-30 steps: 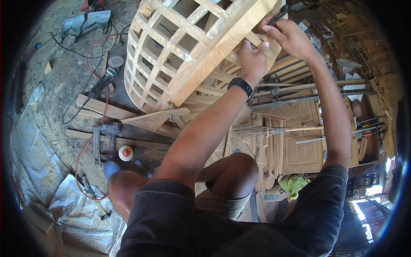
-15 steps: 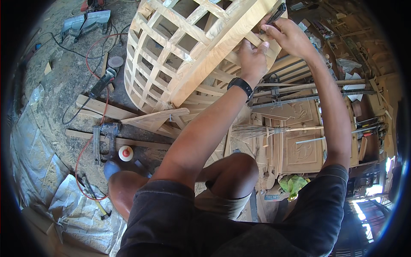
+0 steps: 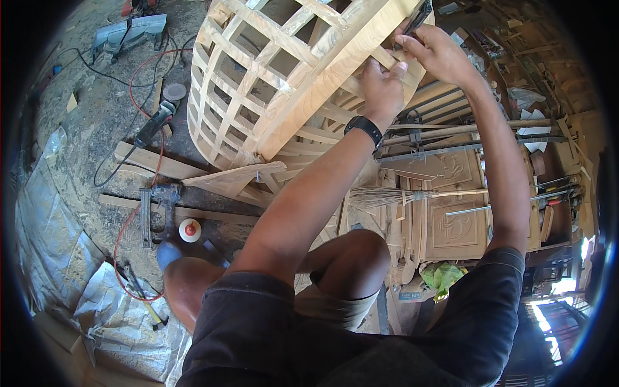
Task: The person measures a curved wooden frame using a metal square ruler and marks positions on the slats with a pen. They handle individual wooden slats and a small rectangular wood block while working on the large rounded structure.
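Observation:
A large curved lattice of pale wooden slats [image 3: 274, 39] rises in front of me, with a thick plank [image 3: 316, 90] along its near edge. My left hand [image 3: 385, 90] is closed at a short wooden slat beside that plank, thumb up against the wood; the fingertips are partly hidden. Just beyond it, my right hand [image 3: 445, 58] pinches a slim black pen [image 3: 422, 16] between thumb and fingers. The pen's lower end is at the wood, close to my left hand.
On the dusty floor at left lie an angle grinder [image 3: 155, 122], a nail gun [image 3: 166, 197] with a red hose, a white bottle [image 3: 189, 230] and a hammer [image 3: 151, 309]. Loose boards [image 3: 161, 164] lie by the lattice. At right are a broom [image 3: 380, 197] and carved panels [image 3: 454, 222].
My right hand and the pen have shifted very slightly to the right. My left hand keeps its place at the slat.

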`<state>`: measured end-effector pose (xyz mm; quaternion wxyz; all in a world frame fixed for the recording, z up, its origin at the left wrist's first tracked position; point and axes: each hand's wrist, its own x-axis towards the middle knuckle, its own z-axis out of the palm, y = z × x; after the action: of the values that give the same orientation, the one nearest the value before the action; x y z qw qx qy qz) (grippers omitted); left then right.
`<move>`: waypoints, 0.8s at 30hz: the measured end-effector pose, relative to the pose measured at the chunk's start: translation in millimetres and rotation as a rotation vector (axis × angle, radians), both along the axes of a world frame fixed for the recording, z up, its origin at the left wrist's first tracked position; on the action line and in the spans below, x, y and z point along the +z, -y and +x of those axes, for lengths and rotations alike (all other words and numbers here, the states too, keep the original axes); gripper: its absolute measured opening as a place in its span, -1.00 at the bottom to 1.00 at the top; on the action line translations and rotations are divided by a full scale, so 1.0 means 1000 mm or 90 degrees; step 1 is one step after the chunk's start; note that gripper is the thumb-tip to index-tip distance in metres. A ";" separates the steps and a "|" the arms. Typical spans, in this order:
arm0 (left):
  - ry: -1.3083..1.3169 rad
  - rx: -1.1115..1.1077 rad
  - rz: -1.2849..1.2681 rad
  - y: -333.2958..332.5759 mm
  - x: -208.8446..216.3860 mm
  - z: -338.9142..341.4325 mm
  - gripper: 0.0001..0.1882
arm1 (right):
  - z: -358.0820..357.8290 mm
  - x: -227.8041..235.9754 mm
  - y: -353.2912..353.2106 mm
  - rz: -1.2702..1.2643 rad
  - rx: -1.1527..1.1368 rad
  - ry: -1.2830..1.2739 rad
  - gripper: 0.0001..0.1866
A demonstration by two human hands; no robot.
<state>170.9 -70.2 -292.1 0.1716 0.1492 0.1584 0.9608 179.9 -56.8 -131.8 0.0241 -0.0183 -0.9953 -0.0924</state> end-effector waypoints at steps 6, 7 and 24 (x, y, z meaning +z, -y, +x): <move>0.012 0.026 0.033 -0.008 -0.002 -0.002 -0.61 | -0.002 0.001 0.004 -0.002 -0.029 0.007 -0.70; 0.009 0.020 0.018 -0.009 -0.003 -0.002 -0.61 | -0.002 0.001 0.004 -0.007 -0.028 0.007 -0.70; 0.018 0.017 -0.012 -0.006 -0.002 -0.001 -0.68 | -0.004 0.004 0.003 -0.045 -0.070 0.009 -0.67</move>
<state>169.6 -64.5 -294.0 0.1627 0.1316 0.1670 0.9635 175.7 -59.7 -127.7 0.0111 -0.0727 -0.9956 -0.0587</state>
